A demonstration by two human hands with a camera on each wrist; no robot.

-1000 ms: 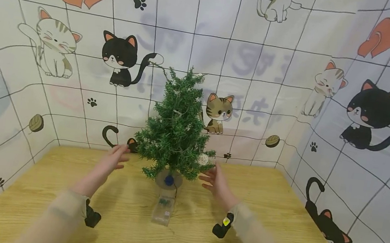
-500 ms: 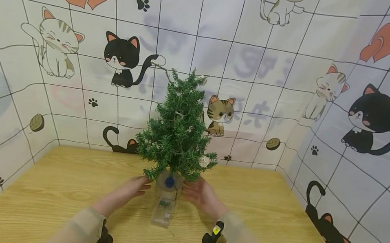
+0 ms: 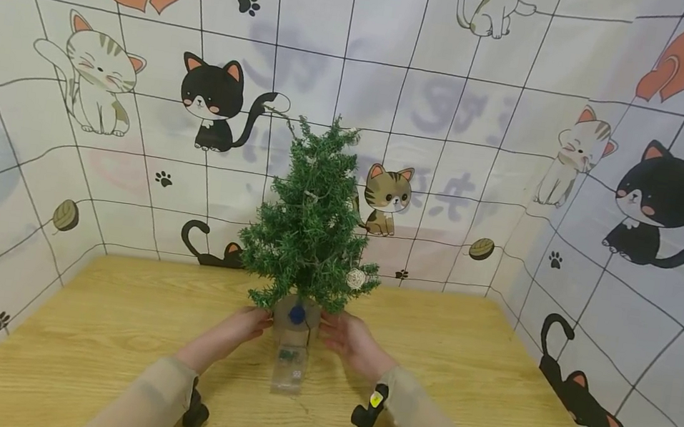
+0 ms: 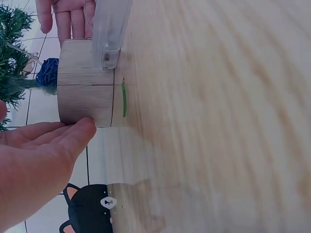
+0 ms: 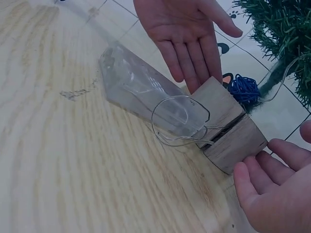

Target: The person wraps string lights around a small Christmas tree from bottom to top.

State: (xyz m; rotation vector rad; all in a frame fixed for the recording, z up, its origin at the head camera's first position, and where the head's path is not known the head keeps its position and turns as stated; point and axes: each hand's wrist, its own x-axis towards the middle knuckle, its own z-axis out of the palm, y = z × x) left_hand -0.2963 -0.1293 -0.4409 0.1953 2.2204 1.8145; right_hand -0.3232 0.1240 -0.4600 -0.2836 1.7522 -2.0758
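Observation:
A small artificial Christmas tree (image 3: 313, 231) stands on a round wooden base (image 4: 80, 104). On the base's left side, my left hand (image 3: 241, 324) touches with nearly straight fingers. My right hand (image 3: 352, 341) rests its fingertips against the opposite side, palm facing inward. At the foot of the trunk sits a blue woven ball (image 5: 244, 90). A clear plastic box (image 3: 289, 371) lies against the base's front, with a loop of thin wire (image 5: 181, 97) beside it in the right wrist view. One white woven ball (image 3: 356, 279) hangs on a low right branch.
The wooden table (image 3: 460, 402) meets a cat-printed cloth wall (image 3: 442, 241) close behind the tree. A thin green strip (image 4: 124, 98) lies on the table beside the base. Each sleeve carries a black wrist camera (image 3: 370, 408).
Both hands have come inward and down, from beside the lower branches to the sides of the base. The near end of the clear box has swung slightly to the right.

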